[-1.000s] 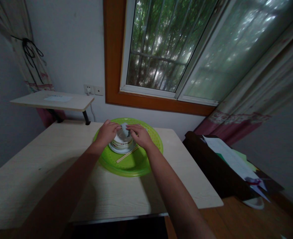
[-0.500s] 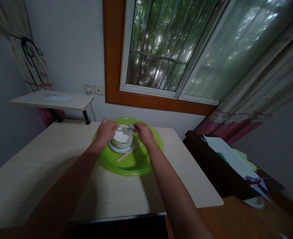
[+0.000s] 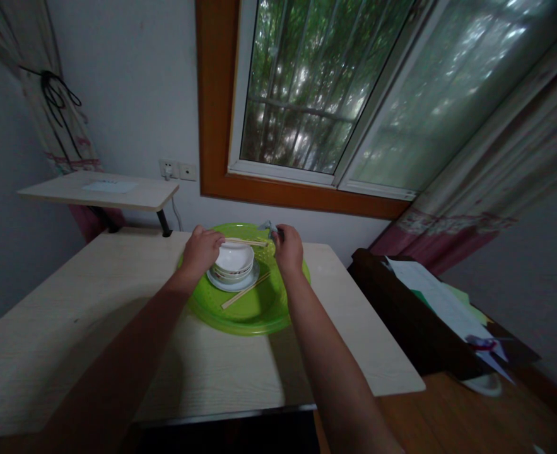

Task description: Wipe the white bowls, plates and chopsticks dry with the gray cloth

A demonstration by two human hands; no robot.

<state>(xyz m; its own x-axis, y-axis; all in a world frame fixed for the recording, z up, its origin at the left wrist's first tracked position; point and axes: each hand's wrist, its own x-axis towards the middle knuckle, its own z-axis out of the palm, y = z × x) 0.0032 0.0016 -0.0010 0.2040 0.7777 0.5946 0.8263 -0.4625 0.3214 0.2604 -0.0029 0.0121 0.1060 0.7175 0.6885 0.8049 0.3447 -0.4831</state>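
Observation:
Pinched in my left hand [image 3: 203,251] are chopsticks [image 3: 247,241], held level and pointing right above a stack of white bowls [image 3: 233,258]. The bowls sit on a white plate [image 3: 216,281] inside a round green basin [image 3: 254,325]. My right hand [image 3: 288,249] is closed on a greyish-blue cloth [image 3: 269,227], just right of the chopstick tips and apart from them. More chopsticks [image 3: 245,291] lie slantwise in the basin, in front of the plate.
The basin rests on a pale wooden table [image 3: 354,328]. A small raised shelf [image 3: 98,191] with a paper on it stands at the back left. Right of the table is a dark brown piece of furniture [image 3: 401,309] with papers. A window [image 3: 325,94] is behind.
My right hand has moved right with the cloth, away from the bowls, uncovering more of the chopsticks' length. My left hand has stayed nearly still.

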